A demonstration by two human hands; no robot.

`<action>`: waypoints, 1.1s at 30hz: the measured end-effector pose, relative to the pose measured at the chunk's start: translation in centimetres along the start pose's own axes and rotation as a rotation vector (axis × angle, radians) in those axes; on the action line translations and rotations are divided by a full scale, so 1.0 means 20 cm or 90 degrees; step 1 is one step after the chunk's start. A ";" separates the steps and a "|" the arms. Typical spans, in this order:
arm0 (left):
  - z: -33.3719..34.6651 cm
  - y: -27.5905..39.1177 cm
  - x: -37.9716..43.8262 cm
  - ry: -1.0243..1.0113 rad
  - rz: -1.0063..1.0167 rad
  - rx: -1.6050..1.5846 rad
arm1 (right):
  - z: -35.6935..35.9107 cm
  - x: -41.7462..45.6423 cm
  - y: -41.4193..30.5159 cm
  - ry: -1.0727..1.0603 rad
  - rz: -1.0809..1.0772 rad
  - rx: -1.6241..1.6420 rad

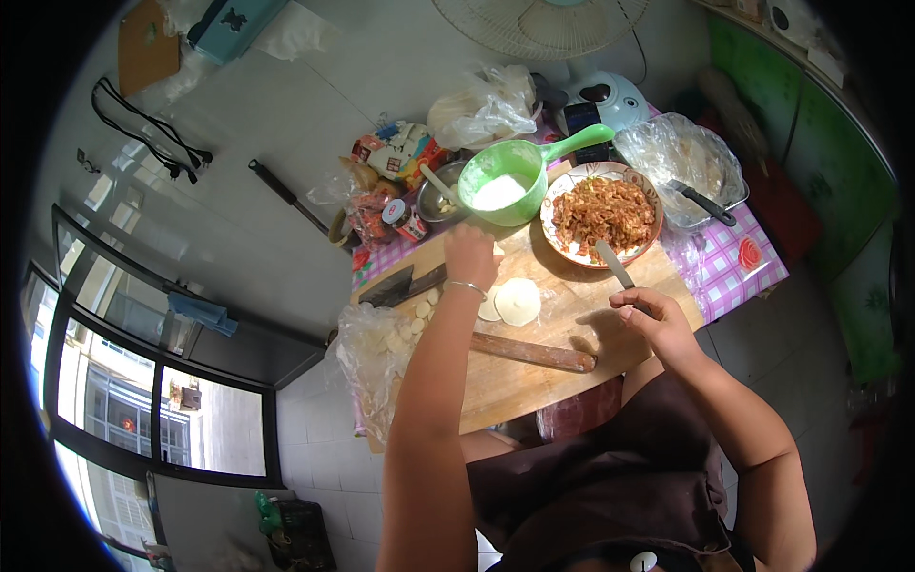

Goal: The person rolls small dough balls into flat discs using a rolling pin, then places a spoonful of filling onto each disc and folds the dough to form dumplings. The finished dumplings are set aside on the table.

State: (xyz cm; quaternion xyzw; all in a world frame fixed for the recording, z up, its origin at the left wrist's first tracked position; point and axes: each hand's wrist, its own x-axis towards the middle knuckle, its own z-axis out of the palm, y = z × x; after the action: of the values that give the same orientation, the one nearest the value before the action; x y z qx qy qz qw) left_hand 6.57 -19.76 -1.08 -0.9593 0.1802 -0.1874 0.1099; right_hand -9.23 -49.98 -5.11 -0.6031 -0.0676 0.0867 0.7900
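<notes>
My left hand (472, 259) is over the wooden board beside the cleaver; a bit of pale dough shows at its fingers, partly hidden. In my right hand (654, 318) is a flat metal spreader (615, 263), its blade reaching the near rim of a bowl of minced filling (606, 218). Two round dough wrappers (518, 302) overlap on the board (529, 382), above a wooden rolling pin (532, 350). Small dough pieces (417, 325) lie to the left, partly behind my left forearm. The cleaver (389, 286) lies flat near them.
A green scoop of flour (507, 182), a metal bowl (442, 193) and a lidded jar (404, 219) stand along the far edge. Plastic wrap covers a tray (683, 168) at the right, with a black-handled utensil (700, 202) on top. A plastic bag (368, 357) lies at the left edge.
</notes>
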 end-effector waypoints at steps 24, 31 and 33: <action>0.06 0.06 -0.34 -0.127 -0.372 -0.390 | -0.23 0.20 -0.29 0.149 -0.232 -0.579; -0.07 0.20 -0.38 0.018 -0.205 -0.417 | -0.25 0.24 -0.37 0.132 -0.263 -0.954; -0.06 0.22 -0.40 0.012 -0.182 -0.409 | -0.24 0.29 -0.36 0.131 -0.270 -1.070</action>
State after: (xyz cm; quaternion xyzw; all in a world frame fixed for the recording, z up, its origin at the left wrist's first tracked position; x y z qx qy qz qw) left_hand -2.23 -20.93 -3.74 -0.9587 0.0949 -0.1436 -0.2262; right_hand -2.14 -55.15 0.63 -0.9657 -0.1483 -0.1954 0.0852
